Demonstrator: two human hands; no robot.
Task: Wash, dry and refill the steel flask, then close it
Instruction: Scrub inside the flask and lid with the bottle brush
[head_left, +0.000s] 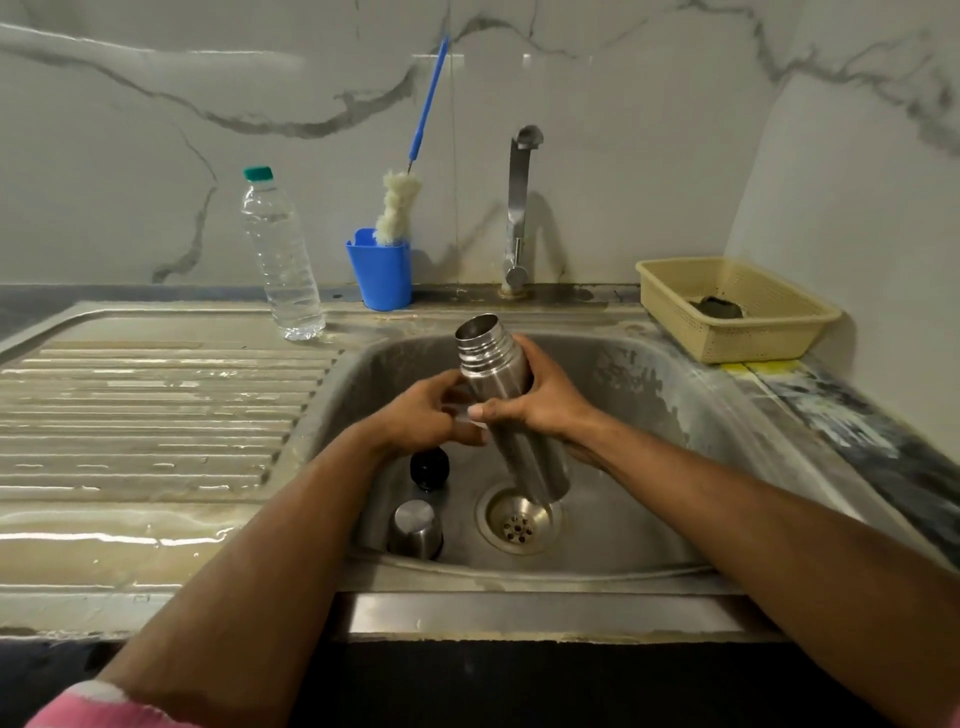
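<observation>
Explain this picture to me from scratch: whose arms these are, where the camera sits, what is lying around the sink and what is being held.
There is no machine here. The arms belong to a person, and the single picture comes from a camera worn on their head, looking forward and down.

The right hand grips a steel flask, tilted, its open threaded mouth pointing up and away, over the sink. The left hand touches the flask's side with curled fingers; whether it really grips cannot be told.

In the basin lie a black cap and a steel cup, mouth down, beside the drain. The tap shows no running water.

Behind the sink stand a clear water bottle with a green cap and a blue holder with a bottle brush. A yellow basket sits at the right, and the draining board at the left looks wet.
</observation>
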